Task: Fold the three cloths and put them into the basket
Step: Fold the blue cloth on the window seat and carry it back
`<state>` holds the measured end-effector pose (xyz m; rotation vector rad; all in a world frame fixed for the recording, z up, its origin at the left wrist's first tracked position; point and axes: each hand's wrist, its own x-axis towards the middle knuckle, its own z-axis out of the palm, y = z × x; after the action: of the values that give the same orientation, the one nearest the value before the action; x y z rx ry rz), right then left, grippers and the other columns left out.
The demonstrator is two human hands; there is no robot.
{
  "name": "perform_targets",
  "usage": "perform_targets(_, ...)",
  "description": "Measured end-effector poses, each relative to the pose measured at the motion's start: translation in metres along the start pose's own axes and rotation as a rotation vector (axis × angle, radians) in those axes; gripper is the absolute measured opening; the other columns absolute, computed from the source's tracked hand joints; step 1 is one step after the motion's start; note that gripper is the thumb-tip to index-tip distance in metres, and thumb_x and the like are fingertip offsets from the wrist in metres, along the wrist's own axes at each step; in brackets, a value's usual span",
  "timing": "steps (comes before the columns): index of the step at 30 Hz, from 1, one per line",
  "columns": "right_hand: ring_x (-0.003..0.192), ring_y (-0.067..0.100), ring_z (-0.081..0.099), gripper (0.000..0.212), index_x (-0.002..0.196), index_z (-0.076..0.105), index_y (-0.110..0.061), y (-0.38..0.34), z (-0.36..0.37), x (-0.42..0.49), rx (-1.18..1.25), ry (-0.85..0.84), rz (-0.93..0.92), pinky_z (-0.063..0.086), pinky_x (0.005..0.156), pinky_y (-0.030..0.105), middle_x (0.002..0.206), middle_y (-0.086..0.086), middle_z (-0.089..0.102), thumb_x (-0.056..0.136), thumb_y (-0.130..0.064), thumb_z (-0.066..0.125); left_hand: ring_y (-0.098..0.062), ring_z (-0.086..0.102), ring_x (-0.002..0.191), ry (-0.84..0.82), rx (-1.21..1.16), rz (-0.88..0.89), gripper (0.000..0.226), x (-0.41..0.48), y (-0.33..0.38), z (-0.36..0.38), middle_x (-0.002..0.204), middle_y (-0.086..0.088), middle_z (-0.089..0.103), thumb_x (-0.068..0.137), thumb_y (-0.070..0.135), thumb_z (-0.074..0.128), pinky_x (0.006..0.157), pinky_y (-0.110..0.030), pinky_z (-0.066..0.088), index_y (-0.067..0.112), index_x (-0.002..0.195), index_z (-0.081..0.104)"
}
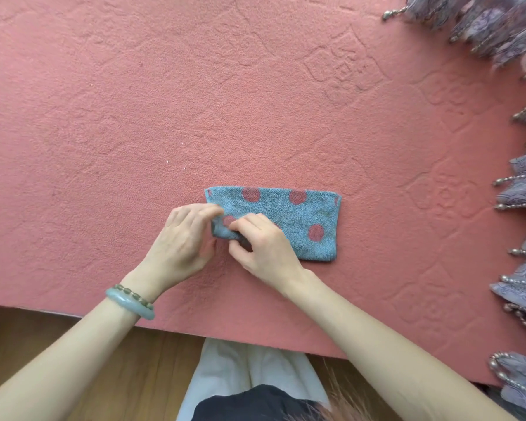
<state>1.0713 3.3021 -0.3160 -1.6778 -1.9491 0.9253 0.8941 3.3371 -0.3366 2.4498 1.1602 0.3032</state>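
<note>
- Left hand point(182, 238), at about 7 o'clock from frame centre: fingers point(208, 211) curled and closed on the left short edge of the cloth point(286, 221), thumb side up. Judged to be pinching that edge so it can be lifted and carried across for the next fold.
- Cloth: blue with red dots, already a flat folded rectangle on the pink tabletop point(104, 117), just below centre, long axis 9-to-3 o'clock (other two cloths and the basket not in view).
- Right hand point(261, 241), at 6 o'clock, touching the left hand: fingers bent down and nipping the cloth's near-left corner; exact grip partly hidden. Probably aligns the layers.
- Purple fringed fabric point(523, 189) along the 3 o'clock edge, well apart.
</note>
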Motion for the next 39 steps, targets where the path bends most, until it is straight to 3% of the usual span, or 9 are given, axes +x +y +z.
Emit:
perform_targets(5, 0.076, 0.024, 0.059, 0.014, 0.087, 0.065, -0.001, -0.012, -0.038, -0.013, 0.096, 0.119, -0.065, 0.043, 0.075, 0.025, 0.079, 0.01, 0.064, 0.073, -0.002, 0.066, -0.033, 0.061, 0.106, 0.01, 0.033, -0.036, 0.029, 0.018, 0.0, -0.012, 0.109, -0.009, 0.068, 0.084, 0.021, 0.051, 0.09, -0.042, 0.039, 0.005, 0.1, 0.069)
perform_targets(12, 0.072, -0.001, 0.056, 0.016, 0.083, 0.066, -0.008, -0.013, -0.11, -0.041, 0.22, 0.241, 0.007, 0.043, 0.072, 0.011, 0.078, -0.008, 0.063, 0.07, 0.0, 0.063, -0.024, 0.062, 0.099, 0.13, -0.189, 0.01, 0.016, 0.019, 0.043, -0.069, 0.095, -0.003, 0.069, 0.079, 0.015, 0.062, 0.088, -0.042, 0.047, 0.005, 0.091, 0.066)
perform_targets(17, 0.073, 0.0, 0.061, 0.026, 0.084, 0.066, -0.019, -0.028, -0.146, -0.052, 0.387, 0.197, 0.12, 0.051, 0.075, 0.017, 0.078, -0.01, 0.067, 0.072, 0.005, 0.064, -0.016, 0.062, 0.08, 0.072, -0.29, -0.004, 0.024, 0.02, 0.077, -0.121, 0.085, 0.001, 0.067, 0.078, 0.025, 0.057, 0.075, -0.035, 0.05, 0.006, 0.089, 0.066)
perform_targets(21, 0.069, 0.001, 0.061, 0.029, 0.077, 0.063, -0.021, -0.05, -0.171, -0.068, 0.462, 0.065, 0.127, 0.049, 0.071, 0.015, 0.072, -0.007, 0.066, 0.074, 0.008, 0.065, -0.002, 0.061, 0.072, -0.015, -0.424, 0.03, 0.015, 0.015, 0.097, -0.16, 0.076, 0.01, 0.068, 0.074, 0.023, 0.058, 0.07, -0.013, 0.044, 0.013, 0.083, 0.067)
perform_targets(28, 0.069, 0.007, 0.059, 0.014, 0.081, 0.062, -0.016, -0.057, -0.175, -0.057, 0.596, -0.056, 0.23, 0.05, 0.065, 0.025, 0.077, -0.006, 0.066, 0.072, -0.006, 0.059, -0.011, 0.062, 0.063, -0.138, -0.71, -0.186, 0.021, 0.033, 0.084, -0.165, 0.073, 0.001, 0.068, 0.065, 0.026, 0.056, 0.063, -0.02, 0.051, 0.019, 0.082, 0.067)
perform_targets(31, 0.072, 0.016, 0.062, 0.016, 0.085, 0.061, -0.015, -0.023, -0.152, -0.025, 0.477, -0.038, 0.356, 0.056, 0.07, 0.04, 0.083, 0.012, 0.07, 0.075, -0.004, 0.059, 0.0, 0.052, 0.053, -0.222, -0.561, -0.297, 0.01, 0.067, 0.055, -0.127, 0.057, 0.012, 0.062, 0.068, 0.021, 0.063, 0.052, -0.013, 0.04, 0.027, 0.076, 0.062)
perform_targets(33, 0.075, 0.025, 0.066, 0.014, 0.086, 0.062, -0.013, 0.007, -0.131, -0.001, 0.373, -0.039, 0.451, 0.057, 0.073, 0.046, 0.084, 0.016, 0.071, 0.074, -0.007, 0.058, -0.01, 0.057, 0.061, -0.282, -0.371, -0.313, 0.008, 0.09, 0.033, -0.094, 0.061, 0.01, 0.063, 0.074, 0.015, 0.064, 0.055, -0.017, 0.043, 0.022, 0.077, 0.063)
perform_targets(36, 0.078, 0.024, 0.062, 0.01, 0.083, 0.063, -0.016, 0.047, -0.104, 0.03, 0.165, -0.008, 0.509, 0.048, 0.071, 0.028, 0.081, 0.009, 0.069, 0.074, -0.012, 0.06, -0.028, 0.062, 0.078, -0.314, -0.194, -0.313, 0.015, 0.114, 0.011, -0.051, 0.08, -0.009, 0.069, 0.078, 0.018, 0.063, 0.071, -0.038, 0.05, 0.005, 0.086, 0.065)
perform_targets(39, 0.083, 0.023, 0.06, 0.013, 0.086, 0.065, -0.011, 0.071, -0.093, 0.053, 0.055, 0.021, 0.518, 0.04, 0.069, 0.026, 0.087, 0.009, 0.07, 0.075, -0.011, 0.058, -0.033, 0.062, 0.079, -0.264, -0.11, -0.273, 0.017, 0.13, 0.0, -0.03, 0.084, -0.014, 0.068, 0.081, 0.018, 0.059, 0.072, -0.042, 0.05, 0.003, 0.088, 0.063)
